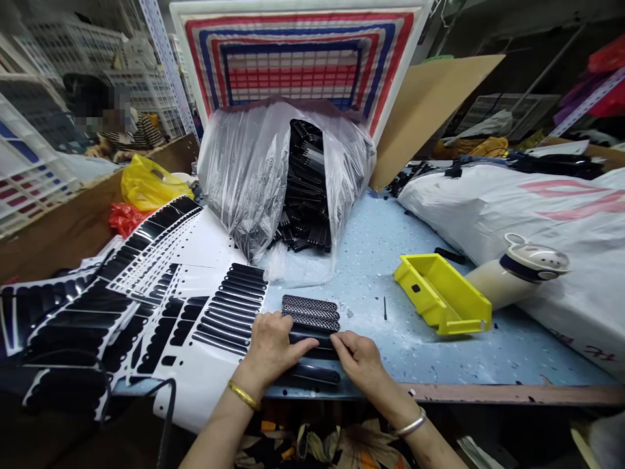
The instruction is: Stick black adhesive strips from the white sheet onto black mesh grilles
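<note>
My left hand lies over the left part of a glossy black strip on the blue table, its thumb pressed along the strip and its fingers curled. At the right end of the same strip, my right hand pinches with thumb and forefinger. Just beyond the fingers sits a row of black mesh-patterned pieces with rounded ends. Nearer the table edge, another smooth black piece lies below the hands. Left of them is a white sheet bearing rows of black strips.
A clear plastic bag of black toothed pieces leans against a striped-lined basket. On the right are a yellow bin, a bottle and a white sack. A person sits at back left.
</note>
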A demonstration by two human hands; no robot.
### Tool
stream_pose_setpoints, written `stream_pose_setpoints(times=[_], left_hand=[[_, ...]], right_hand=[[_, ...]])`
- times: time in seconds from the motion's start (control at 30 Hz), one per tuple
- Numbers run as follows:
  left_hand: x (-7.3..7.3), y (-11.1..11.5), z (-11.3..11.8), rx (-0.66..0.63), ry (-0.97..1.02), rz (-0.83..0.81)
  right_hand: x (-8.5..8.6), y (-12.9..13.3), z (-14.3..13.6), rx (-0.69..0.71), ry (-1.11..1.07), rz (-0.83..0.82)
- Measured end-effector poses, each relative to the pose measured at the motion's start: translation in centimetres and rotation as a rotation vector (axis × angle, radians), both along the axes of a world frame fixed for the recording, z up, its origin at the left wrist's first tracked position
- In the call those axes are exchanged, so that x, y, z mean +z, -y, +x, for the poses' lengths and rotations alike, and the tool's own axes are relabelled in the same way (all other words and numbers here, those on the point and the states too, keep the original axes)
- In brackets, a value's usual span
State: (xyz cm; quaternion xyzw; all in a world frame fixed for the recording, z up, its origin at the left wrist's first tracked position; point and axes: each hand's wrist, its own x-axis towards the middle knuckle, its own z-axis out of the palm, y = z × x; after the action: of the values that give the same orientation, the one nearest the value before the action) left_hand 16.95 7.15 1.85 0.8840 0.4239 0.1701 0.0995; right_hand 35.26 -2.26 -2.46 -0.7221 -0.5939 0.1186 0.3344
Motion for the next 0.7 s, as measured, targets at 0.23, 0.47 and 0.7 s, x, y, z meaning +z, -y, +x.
stream_pose_setpoints(times=[0.23,0.47,0.7], left_hand=[[0.8,0.2,1.6,0.06,-0.132,-0.127],[-0.4,-1.0,-0.6,0.098,-0.048,-0.182],[-0.8,-1.7,-3.9,0.174,0.007,-0.089]], right_hand=[[-0.3,0.1,-0.2,0.01,0.043,0.065],[-0.2,0.0,0.0,0.012,0.046,0.035],[0.9,0.2,0.2,0.029,0.046,-0.03]])
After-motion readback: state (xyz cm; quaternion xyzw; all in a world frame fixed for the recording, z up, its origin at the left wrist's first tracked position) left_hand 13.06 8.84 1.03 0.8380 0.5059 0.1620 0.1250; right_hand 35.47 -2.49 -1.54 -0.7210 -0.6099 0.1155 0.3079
